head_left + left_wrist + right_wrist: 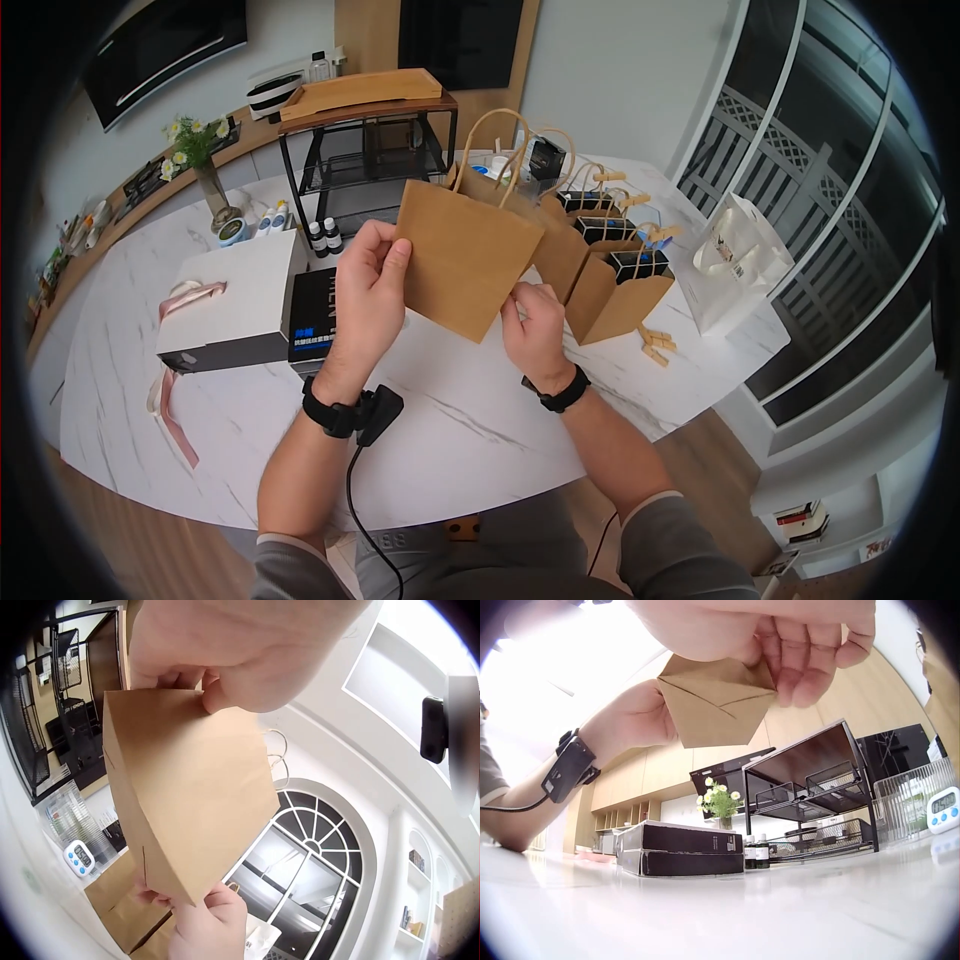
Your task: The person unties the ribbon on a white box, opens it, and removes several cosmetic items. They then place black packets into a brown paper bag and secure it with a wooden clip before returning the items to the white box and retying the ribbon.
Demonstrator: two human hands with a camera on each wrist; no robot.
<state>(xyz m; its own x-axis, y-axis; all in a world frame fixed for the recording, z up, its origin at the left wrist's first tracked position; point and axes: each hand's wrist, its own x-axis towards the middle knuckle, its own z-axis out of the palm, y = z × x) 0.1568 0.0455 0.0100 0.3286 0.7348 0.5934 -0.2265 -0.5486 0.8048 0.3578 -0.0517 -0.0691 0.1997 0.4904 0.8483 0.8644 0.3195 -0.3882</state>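
A brown paper bag [465,255] with twisted handles is held up above the marble table, tilted. My left hand [370,290] pinches its left edge, thumb on the near face. At the lower right corner, my right hand [535,335] grips the bag between thumb and fingers. The left wrist view shows the bag's broad face [202,787] between the left hand [240,652] above and the right hand [206,922] below. Seen from the right wrist, the folded bottom [720,705] faces the camera, under the right hand [780,645].
Several brown bags [615,310] holding black boxes stand at the right, with wooden clips [655,343] beside them. A white bag [735,265] stands farther right. At the left lie a white box [235,290] and a black box [312,315]. A black rack [370,165] stands behind.
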